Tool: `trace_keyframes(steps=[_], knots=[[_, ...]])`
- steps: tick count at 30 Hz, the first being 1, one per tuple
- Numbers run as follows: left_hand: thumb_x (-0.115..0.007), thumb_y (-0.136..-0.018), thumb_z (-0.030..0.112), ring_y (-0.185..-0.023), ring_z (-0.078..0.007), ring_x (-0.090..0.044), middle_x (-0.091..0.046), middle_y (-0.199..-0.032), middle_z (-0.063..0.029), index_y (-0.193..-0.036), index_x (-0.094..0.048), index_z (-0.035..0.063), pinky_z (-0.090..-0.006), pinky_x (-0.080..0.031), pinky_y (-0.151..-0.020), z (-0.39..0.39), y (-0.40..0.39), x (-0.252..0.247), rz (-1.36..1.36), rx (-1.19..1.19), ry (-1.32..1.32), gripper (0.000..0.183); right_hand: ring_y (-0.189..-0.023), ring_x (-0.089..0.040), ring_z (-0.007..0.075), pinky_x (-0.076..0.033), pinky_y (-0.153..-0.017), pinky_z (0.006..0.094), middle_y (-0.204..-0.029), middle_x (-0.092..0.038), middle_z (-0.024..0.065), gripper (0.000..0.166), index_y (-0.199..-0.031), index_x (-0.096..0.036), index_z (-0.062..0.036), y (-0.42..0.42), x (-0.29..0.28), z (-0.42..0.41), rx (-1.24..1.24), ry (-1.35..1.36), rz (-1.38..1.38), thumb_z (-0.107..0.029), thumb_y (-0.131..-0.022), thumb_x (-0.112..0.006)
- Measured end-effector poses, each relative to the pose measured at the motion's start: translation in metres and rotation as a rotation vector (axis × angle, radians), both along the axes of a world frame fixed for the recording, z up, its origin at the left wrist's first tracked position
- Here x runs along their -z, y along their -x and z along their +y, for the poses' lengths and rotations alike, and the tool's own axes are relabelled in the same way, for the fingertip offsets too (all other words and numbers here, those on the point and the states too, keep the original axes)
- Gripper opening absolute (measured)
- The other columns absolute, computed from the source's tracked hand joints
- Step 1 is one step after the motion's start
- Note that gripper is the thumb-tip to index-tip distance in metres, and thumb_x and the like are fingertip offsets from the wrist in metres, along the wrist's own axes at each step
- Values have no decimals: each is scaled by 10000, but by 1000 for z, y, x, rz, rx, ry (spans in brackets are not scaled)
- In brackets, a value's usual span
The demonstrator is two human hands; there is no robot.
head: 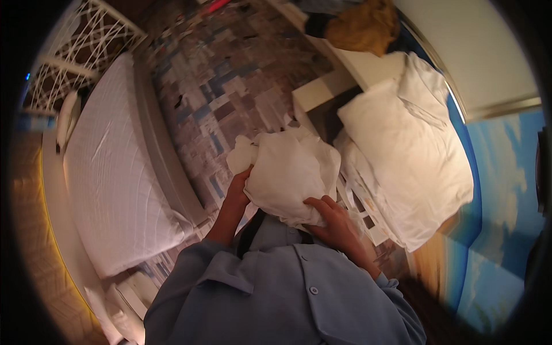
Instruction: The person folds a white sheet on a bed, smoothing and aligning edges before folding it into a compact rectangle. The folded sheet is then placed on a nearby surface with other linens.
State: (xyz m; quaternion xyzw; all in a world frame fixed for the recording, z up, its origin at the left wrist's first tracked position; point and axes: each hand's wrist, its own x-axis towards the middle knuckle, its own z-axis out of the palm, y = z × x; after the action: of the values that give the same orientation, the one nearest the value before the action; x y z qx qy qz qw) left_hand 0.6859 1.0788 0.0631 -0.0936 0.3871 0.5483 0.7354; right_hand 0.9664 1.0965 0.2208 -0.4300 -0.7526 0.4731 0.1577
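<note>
A bundle of white cloth (284, 172) is held in front of my body, with loose folds along its far and right edges. My left hand (238, 189) grips its left side, the thumb on top near the edge. My right hand (334, 220) holds the near right corner, fingers over the top of the cloth. A rounded white piece (241, 155) sticks out beyond my left hand; whether it is part of the bundle I cannot tell. Right of the bundle, white bedding (414, 159) lies piled on a low white piece of furniture, close to my right hand.
A bed with a white fitted cover (120, 172) stands on the left. Patchwork-patterned flooring (233, 95) runs between it and a pale open-fronted cabinet (323, 92). A mustard-brown cloth (366, 28) lies at the top. A lattice panel (82, 56) stands at the upper left.
</note>
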Motion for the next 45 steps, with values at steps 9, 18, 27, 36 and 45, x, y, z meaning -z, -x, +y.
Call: trace_keyframes(steps=[9,18,27,36,45], knots=[[-551,-919,169,-1035,-216,-606,-609,-1155,-116,-1233,-525,-11,-329,-507,-882,-78,75,-40,91,-530,-23,362,-922,-584,356,-472,-783,394,-992,-584,137,518,-1154,-560,-99,99,-3,23,-327,56,29,-132,-676,-759],[-518,-921,163,-991,-186,-612,-625,-1116,-95,-1205,-555,-14,-303,-486,-870,-144,75,-83,349,-854,15,336,-1014,-587,277,-455,-873,336,-1061,-598,114,527,-1150,-559,-66,162,30,53,-739,188,127,-117,-671,-773],[-595,-840,82,-931,-229,-631,-627,-1078,-139,-1222,-520,-23,-332,-519,-797,-202,41,-104,468,-1288,105,403,-1034,-581,263,-444,-890,328,-1112,-595,117,520,-1154,-556,-57,219,25,53,-1088,275,123,-138,-684,-764],[-604,-815,36,-909,-216,-626,-628,-1042,-116,-1174,-528,-22,-330,-513,-805,-309,64,-77,468,-1628,79,372,-1088,-568,286,-440,-914,344,-1187,-565,179,631,-1260,-486,-15,318,26,-24,-1297,350,166,-159,-711,-761],[-607,-795,55,-925,-205,-605,-610,-1039,-101,-1174,-525,-13,-318,-494,-820,-405,167,-96,555,-1704,137,394,-1119,-552,302,-424,-937,351,-1213,-551,204,678,-1292,-471,-1,425,34,-129,-1361,289,135,-181,-710,-767]])
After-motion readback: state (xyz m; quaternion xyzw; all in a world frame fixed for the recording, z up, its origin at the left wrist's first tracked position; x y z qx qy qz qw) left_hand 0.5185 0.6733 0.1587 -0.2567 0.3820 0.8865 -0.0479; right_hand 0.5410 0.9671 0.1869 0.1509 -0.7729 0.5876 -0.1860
